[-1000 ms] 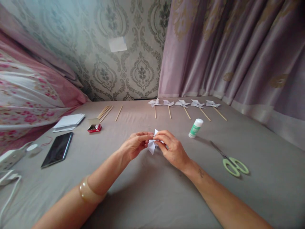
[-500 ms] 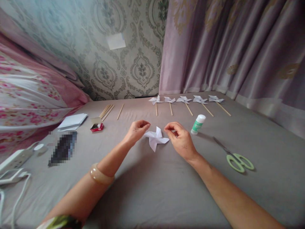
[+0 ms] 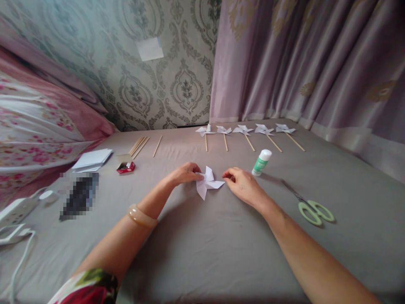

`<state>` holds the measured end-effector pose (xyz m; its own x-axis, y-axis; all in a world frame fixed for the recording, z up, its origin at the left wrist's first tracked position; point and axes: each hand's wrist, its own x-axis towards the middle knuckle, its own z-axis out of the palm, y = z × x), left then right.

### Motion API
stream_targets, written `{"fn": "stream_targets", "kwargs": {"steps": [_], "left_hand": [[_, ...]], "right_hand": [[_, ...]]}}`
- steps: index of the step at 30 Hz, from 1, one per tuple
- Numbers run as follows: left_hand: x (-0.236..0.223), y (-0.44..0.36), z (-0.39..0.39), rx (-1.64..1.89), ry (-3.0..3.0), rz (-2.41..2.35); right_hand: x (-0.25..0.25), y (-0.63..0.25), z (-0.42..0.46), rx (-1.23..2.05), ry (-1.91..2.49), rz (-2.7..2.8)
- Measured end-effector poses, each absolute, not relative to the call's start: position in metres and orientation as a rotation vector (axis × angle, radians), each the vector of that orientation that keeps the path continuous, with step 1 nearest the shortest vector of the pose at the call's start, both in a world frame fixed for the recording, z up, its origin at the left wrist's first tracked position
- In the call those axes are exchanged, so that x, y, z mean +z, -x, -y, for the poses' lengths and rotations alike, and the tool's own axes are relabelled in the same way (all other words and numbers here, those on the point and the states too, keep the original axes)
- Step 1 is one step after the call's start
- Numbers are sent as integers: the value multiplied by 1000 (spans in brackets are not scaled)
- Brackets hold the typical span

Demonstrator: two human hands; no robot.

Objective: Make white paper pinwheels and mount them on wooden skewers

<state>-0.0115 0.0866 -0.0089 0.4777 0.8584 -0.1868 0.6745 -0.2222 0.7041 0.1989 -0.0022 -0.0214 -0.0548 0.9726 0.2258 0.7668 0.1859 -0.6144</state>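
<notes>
A white folded-paper pinwheel (image 3: pixel 209 184) without a stick lies in the middle of the grey cloth. My left hand (image 3: pixel 186 173) is closed on its left blade, thumb on top of the paper; the fingers under it are partly hidden. Just off the tip of the right blade, my right hand (image 3: pixel 242 184) has its thumb and fingertips pinched together. Whatever they hold, if anything, is too small to make out. A glue stick (image 3: pixel 262 162) with a white cap stands beyond my right hand.
Several finished pinwheels (image 3: pixel 243 130) on sticks lie along the back. Green-handled scissors (image 3: pixel 311 209) rest at right. Leftward are loose wooden sticks (image 3: pixel 139 147), a small red box (image 3: pixel 125 167), a paper stack (image 3: pixel 93 160), a blurred dark object (image 3: pixel 80 195) and a power strip (image 3: pixel 20 213).
My left hand has moved right and its thumb now presses on the pinwheel. My right hand has shifted slightly right and down, its fingers still pinched.
</notes>
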Motion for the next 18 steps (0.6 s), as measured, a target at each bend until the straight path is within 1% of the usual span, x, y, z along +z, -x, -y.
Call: {"fn": "stream_targets", "kwargs": {"steps": [3, 7, 10, 14, 18], "left_hand": [[-9, 11, -82, 338, -1880, -1273], [-7, 11, -72, 417, -1703, -1252], [-4, 12, -63, 549, -1530, -1195], [2, 17, -50, 742, -1233, -1126], [4, 18, -36, 853, -942, -1042]], "right_hand": [[-21, -205, 5, 305, 1764, 2081], [-19, -208, 9, 313, 1808, 2184], [-14, -209, 14, 335, 1699, 2153], [-3, -205, 21, 429, 1422, 2123], [6, -192, 29, 316, 1201, 2147]]}}
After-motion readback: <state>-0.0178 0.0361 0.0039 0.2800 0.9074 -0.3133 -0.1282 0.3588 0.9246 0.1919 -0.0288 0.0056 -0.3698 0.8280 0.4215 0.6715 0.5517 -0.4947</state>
